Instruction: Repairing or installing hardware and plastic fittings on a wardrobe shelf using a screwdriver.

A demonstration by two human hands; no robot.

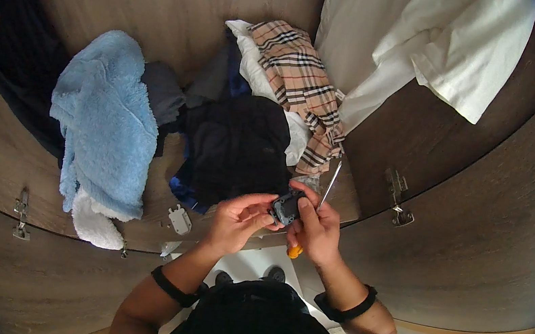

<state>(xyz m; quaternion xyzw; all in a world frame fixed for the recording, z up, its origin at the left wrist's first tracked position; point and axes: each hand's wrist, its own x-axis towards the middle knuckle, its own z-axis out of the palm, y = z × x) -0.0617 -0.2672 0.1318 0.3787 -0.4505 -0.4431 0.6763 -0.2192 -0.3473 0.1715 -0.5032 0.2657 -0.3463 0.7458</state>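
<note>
Black device (288,207) between left hand (237,221) and right hand (321,235), against both.

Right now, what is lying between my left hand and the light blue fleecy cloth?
In the head view, a small pale plate lies on the wooden surface between your left hand and the light blue cloth, with shiny blue fabric beyond it.

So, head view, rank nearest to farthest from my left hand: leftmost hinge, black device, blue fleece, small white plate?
1. Black device, held by the left hand.
2. Small white plate, just left.
3. Blue fleece, farther left.
4. Leftmost hinge, far left.
</note>
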